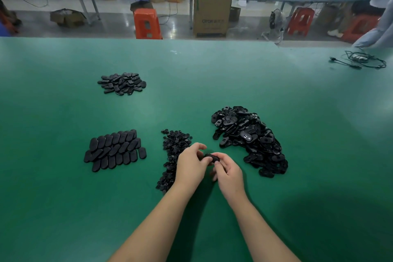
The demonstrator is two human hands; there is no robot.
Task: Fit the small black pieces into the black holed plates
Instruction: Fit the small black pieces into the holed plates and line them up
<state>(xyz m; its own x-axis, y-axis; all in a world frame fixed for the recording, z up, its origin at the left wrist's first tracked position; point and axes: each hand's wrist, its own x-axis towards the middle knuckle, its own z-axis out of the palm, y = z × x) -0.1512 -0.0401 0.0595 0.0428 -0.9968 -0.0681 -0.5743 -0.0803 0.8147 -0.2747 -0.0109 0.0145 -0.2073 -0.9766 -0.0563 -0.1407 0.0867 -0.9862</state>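
Left hand (191,162) and right hand (228,171) both pinch one black oval plastic plate (211,158) with curled fingers. Small black plastic pieces (173,149) lie just left.

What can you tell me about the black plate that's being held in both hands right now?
The black plate is small, oblong with rounded ends, and looks like matte moulded plastic. It is held above the green table, between the pile of small black pieces and the big pile of holed plates. The left hand and the right hand pinch it from either side, their fingers covering most of it, so its hole and any fitted piece cannot be seen.
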